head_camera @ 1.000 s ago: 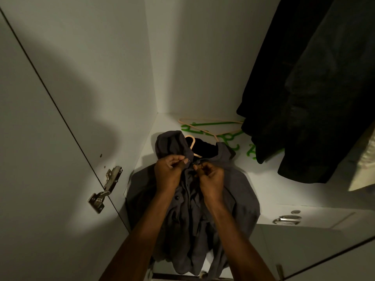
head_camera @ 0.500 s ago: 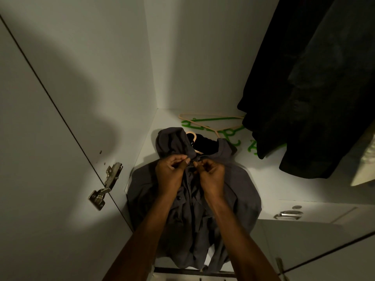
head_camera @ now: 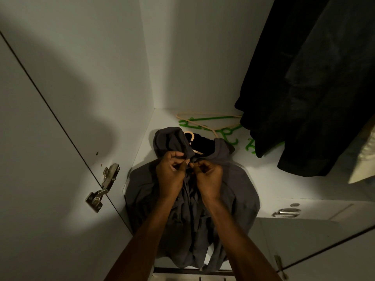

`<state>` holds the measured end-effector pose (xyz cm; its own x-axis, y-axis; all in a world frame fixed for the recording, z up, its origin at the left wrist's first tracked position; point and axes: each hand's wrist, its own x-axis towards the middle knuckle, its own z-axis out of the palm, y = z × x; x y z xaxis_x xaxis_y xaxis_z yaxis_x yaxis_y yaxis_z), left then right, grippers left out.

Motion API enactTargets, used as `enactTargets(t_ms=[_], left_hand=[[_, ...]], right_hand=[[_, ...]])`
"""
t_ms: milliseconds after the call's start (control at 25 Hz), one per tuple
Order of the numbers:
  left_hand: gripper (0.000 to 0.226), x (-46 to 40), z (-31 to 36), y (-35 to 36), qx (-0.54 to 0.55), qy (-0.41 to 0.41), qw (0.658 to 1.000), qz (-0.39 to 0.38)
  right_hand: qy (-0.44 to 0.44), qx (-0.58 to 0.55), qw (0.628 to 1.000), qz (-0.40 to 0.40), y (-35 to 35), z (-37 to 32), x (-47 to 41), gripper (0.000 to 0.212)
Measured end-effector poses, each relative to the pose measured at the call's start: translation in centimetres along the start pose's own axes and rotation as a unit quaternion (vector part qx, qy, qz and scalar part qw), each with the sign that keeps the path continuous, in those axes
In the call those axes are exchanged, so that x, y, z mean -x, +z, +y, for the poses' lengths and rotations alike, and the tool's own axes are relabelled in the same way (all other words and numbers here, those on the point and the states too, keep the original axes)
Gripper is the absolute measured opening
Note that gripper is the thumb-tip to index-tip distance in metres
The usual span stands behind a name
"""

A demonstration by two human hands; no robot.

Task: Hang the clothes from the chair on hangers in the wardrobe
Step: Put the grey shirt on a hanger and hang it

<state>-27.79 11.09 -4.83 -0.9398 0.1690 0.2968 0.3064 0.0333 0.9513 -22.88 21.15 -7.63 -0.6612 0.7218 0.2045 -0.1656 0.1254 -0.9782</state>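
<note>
A grey button-up shirt [head_camera: 235, 191] lies on the white wardrobe shelf [head_camera: 284, 183], draped over its front edge, with a beige hanger [head_camera: 191, 141] showing inside its collar. My left hand [head_camera: 169, 175] pinches the left side of the shirt's placket just below the collar. My right hand [head_camera: 209, 177] pinches the opposite side, fingertips almost meeting the left hand's. The spot between the fingertips is too dark to make out a button.
Loose green hangers [head_camera: 229, 136] and a beige hanger [head_camera: 211, 122] lie at the back of the shelf. Dark garments [head_camera: 304, 88] hang at the right, a pale one [head_camera: 365, 159] at the far right. The open door's hinge [head_camera: 103, 185] is at the left.
Both hands stay at the collar with small finger movements. The view has tilted slightly, so the shirt sits a little higher in the frame.
</note>
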Motion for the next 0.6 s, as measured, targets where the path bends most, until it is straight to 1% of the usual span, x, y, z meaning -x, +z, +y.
enactTargets(t_ms=[200,360,600], left_hand=[[0.025,0.03,-0.12,-0.18,-0.016,0.029,0.999,-0.003],[0.026,0.4,-0.37,-0.11,-0.055,0.06,0.997,-0.008],[0.028,0.51,-0.31,-0.15,-0.048,0.057,0.997,0.005]], right_hand=[[-0.006,0.041,0.999,0.009,0.19,0.18,0.02,0.018],[-0.015,0.052,0.998,0.009,0.17,0.3,0.1,0.016],[-0.02,0.054,0.998,0.012,0.11,0.46,0.02,0.013]])
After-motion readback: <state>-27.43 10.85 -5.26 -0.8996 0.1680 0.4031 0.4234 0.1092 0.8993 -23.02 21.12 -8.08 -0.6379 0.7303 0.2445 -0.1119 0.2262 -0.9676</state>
